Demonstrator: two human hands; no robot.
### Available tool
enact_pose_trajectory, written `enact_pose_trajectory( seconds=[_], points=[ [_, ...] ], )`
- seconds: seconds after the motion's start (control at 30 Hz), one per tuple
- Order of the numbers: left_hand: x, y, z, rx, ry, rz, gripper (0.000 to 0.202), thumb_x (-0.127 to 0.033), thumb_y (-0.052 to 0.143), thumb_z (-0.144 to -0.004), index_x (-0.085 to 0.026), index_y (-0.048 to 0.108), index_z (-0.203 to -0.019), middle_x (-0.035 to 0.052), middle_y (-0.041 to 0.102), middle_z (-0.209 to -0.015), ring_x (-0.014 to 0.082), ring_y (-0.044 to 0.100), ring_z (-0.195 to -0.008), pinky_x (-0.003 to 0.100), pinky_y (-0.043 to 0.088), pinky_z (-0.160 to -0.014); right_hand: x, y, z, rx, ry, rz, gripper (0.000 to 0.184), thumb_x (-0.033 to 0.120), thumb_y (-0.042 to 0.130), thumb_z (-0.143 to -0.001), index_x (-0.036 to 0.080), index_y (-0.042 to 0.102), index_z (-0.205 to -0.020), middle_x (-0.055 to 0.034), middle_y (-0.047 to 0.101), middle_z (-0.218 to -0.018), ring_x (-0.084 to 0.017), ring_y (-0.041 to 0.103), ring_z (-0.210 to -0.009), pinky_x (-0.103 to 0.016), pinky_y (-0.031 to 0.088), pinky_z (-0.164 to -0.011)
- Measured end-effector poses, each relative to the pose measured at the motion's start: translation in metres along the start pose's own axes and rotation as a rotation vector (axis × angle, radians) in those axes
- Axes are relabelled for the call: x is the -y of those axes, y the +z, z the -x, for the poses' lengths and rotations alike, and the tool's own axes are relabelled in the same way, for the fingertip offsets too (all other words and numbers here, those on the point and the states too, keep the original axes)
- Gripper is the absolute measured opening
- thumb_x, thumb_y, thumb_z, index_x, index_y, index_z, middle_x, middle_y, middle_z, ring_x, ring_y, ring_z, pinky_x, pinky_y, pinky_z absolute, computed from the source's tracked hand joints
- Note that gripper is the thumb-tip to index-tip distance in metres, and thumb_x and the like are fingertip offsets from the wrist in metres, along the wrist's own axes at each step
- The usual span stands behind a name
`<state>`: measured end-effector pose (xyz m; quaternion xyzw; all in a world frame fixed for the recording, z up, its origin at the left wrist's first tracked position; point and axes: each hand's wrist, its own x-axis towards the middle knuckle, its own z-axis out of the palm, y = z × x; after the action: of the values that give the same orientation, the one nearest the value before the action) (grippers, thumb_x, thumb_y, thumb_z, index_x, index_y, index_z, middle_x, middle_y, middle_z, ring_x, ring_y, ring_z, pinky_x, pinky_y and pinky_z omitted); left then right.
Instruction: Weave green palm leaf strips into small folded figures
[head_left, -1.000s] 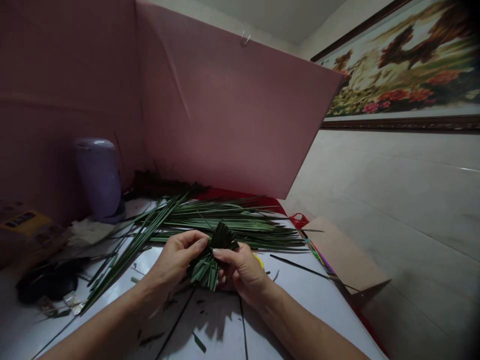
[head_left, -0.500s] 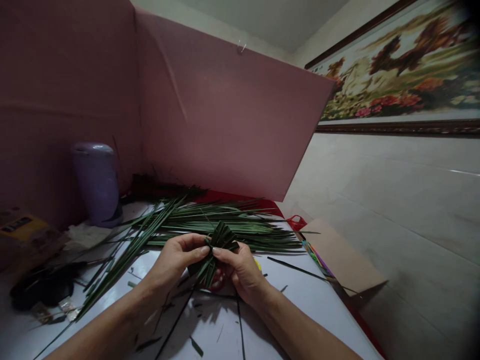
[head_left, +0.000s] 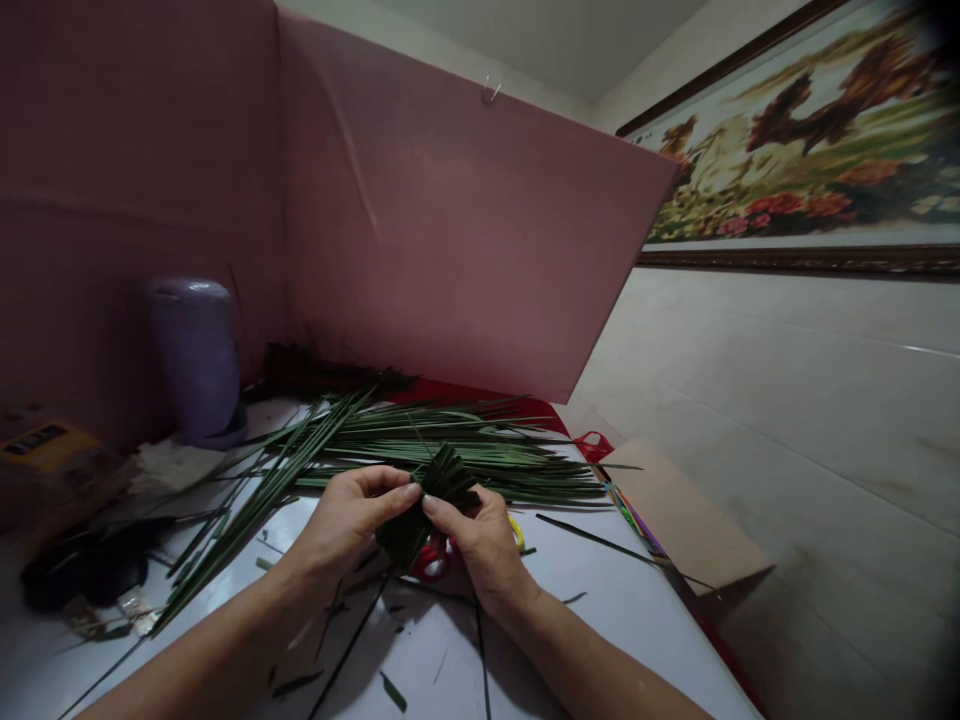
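Observation:
Both hands meet over the white table (head_left: 637,600) on a folded piece of dark green leaf strips (head_left: 439,490). My left hand (head_left: 349,520) pinches its left side with thumb and fingers closed. On its right side, my right hand (head_left: 476,535) grips it between thumb and forefinger. The folded top fans out above my fingertips, and the loose strip ends hang down between my palms. Under my right hand lie scissors with red and yellow handles (head_left: 435,560), partly hidden.
A pile of long green leaf strips (head_left: 420,445) lies across the table behind my hands. A purple container (head_left: 196,360) stands at the left by the pink board (head_left: 450,230). Brown cardboard (head_left: 682,510) sits at the right edge. Leaf scraps litter the near table.
The folded leaf piece has been turned and drawn tighter between my fingers. The red scissor handle now shows beneath my right hand. My hands stay in the same place.

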<state>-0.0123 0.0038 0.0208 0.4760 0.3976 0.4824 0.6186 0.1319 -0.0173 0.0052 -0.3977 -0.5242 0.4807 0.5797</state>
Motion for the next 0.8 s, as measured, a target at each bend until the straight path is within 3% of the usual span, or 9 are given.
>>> enact_pose_trajectory(
  seconds=[0.2, 0.4, 0.8],
  points=[
    [0.0014, 0.0028, -0.0017, -0.024, -0.019, 0.036, 0.018, -0.029, 0.076, -0.059, -0.016, 0.067, -0.067, -0.0016, 0.066, -0.056, 0.0117, 0.057, -0.052, 0.022, 0.046, -0.053, -0.0022, -0.0006, -0.0013, 0.002, -0.001, -0.011, 0.019, 0.030, 0.068, -0.069, 0.014, 0.064, -0.077, -0.0006, 0.059, -0.069, -0.012, 0.050, -0.060, -0.024, 0.042, -0.059],
    [0.0021, 0.0021, -0.0021, 0.053, 0.011, 0.088, 0.018, -0.027, 0.075, -0.061, -0.016, 0.071, -0.074, 0.0006, 0.071, -0.065, 0.0127, 0.061, -0.057, 0.022, 0.048, -0.057, -0.0007, -0.0002, 0.0009, 0.015, -0.032, 0.017, 0.016, 0.030, 0.066, -0.071, 0.014, 0.061, -0.070, 0.0027, 0.051, -0.058, -0.009, 0.042, -0.053, -0.022, 0.036, -0.051],
    [0.0038, 0.0042, 0.0019, 0.000, -0.007, 0.098, 0.018, -0.029, 0.075, -0.061, -0.016, 0.068, -0.072, -0.0011, 0.068, -0.056, 0.0123, 0.059, -0.049, 0.022, 0.046, -0.048, -0.0008, 0.0001, -0.0004, 0.030, 0.031, -0.059, 0.018, 0.029, 0.068, -0.068, 0.014, 0.060, -0.067, 0.0035, 0.051, -0.054, -0.009, 0.042, -0.049, -0.022, 0.035, -0.049]
  ],
)
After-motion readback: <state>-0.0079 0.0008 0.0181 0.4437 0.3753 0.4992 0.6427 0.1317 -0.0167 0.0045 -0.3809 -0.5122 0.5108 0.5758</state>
